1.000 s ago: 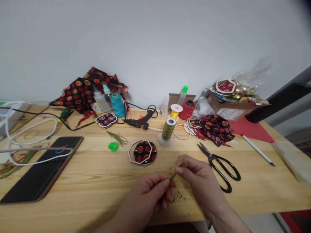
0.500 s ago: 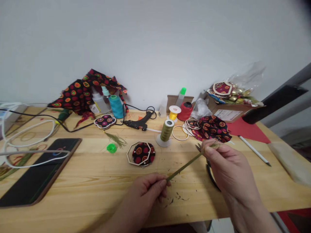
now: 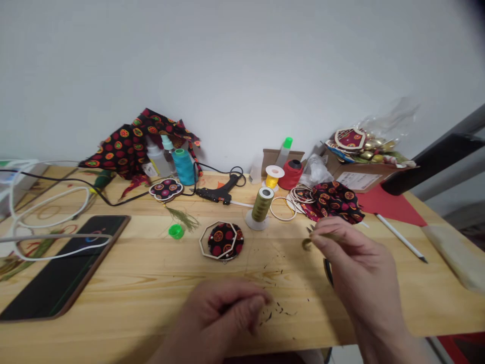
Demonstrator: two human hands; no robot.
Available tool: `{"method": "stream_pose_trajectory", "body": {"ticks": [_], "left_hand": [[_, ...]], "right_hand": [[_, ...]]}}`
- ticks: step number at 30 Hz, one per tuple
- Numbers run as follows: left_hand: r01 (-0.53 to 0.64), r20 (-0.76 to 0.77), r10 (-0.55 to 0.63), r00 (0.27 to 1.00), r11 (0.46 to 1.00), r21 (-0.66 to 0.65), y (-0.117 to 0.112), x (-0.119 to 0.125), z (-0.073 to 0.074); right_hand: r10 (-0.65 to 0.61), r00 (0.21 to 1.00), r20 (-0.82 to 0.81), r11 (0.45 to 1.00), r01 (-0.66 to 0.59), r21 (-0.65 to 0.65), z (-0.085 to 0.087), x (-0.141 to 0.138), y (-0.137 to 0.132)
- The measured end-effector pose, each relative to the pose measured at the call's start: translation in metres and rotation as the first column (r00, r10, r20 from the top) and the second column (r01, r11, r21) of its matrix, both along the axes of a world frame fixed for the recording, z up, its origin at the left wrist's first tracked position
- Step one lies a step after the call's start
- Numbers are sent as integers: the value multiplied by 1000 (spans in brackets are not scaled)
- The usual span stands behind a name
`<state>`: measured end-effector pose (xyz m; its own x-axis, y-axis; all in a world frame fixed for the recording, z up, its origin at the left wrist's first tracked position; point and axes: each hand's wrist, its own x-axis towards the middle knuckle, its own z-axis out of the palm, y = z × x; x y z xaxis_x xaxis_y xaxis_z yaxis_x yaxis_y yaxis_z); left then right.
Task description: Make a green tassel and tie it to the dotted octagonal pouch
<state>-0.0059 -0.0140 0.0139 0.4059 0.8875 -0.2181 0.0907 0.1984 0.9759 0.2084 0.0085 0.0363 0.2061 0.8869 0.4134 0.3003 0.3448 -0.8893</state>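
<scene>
My right hand [image 3: 356, 268] is closed in a pinch on a bundle of olive-green thread [image 3: 306, 245], whose loose end curls below the fingertips. Under that hand lie scissors; their black handle [image 3: 328, 273] and blade tips show, the rest is covered. My left hand [image 3: 223, 316], slightly blurred, is at the front of the table with thumb and finger pressed together; whatever they pinch, if anything, is hidden. Beyond it rests a round patterned fabric piece [image 3: 222, 241] with an octagonal wooden frame [image 3: 203, 241] over it. An olive thread spool [image 3: 262, 206] stands upright behind.
Dark clippings [image 3: 279, 307] are scattered between my hands. A glue gun [image 3: 220, 192], a teal thread cone [image 3: 185, 168] and a red cone [image 3: 291, 174] are at the back. A phone [image 3: 71, 273] with a white cable lies left; a white pen [image 3: 401, 237] lies right.
The olive thread bundle, stretched between both hands before, has left my left fingers and now curls at my right hand. My left hand has shifted slightly and its thumb and finger stay together.
</scene>
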Motion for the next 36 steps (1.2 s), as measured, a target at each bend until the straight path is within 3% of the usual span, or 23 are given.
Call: {"method": "stream_pose_trajectory", "body": {"ticks": [1, 2, 3, 5, 7, 13, 18, 22, 25, 28, 31, 36], "left_hand": [[101, 129, -69, 989, 962, -255, -1, 5, -1], [198, 259, -86, 962, 873, -446, -2, 9, -2], [269, 366, -62, 929, 793, -547, -3, 13, -4], [296, 453, 44, 891, 700, -650, -4, 19, -8], [267, 482, 149, 863, 675, -687, -5, 21, -11], [284, 559, 197, 805, 699, -656, -4, 18, -16], [262, 560, 221, 798, 710, -654, -4, 18, -23], [234, 538, 223, 813, 720, -653, -1, 17, -23], [121, 437, 262, 860, 728, -674, 3, 16, -20], [-5, 350, 314, 883, 751, -661, 7, 16, -19], [-75, 308, 337, 889, 774, -629, 10, 15, -19], [-134, 288, 355, 889, 804, -579, 15, 14, -18]], "right_hand": [[25, 998, 65, 999, -27, 21, 1, -5, -2], [63, 990, 126, 996, -70, 49, 1, -11, -5], [106, 978, 180, 990, -121, 76, 0, -15, -8], [186, 942, 279, 968, -225, 113, -5, -23, -15], [255, 897, 360, 937, -321, 137, -12, -28, -23], [350, 797, 492, 870, -471, 145, -37, -26, -42], [531, 703, 473, 810, -585, -40, -44, -19, -48], [602, 749, 277, 797, -583, -157, -51, -21, -54], [680, 720, 138, 727, -639, -251, -56, -22, -56], [762, 593, 262, 640, -751, -162, -55, -21, -50], [751, 516, 412, 590, -804, -69, -51, -21, -43], [758, 499, 420, 573, -817, -63, -51, -26, -39]]}}
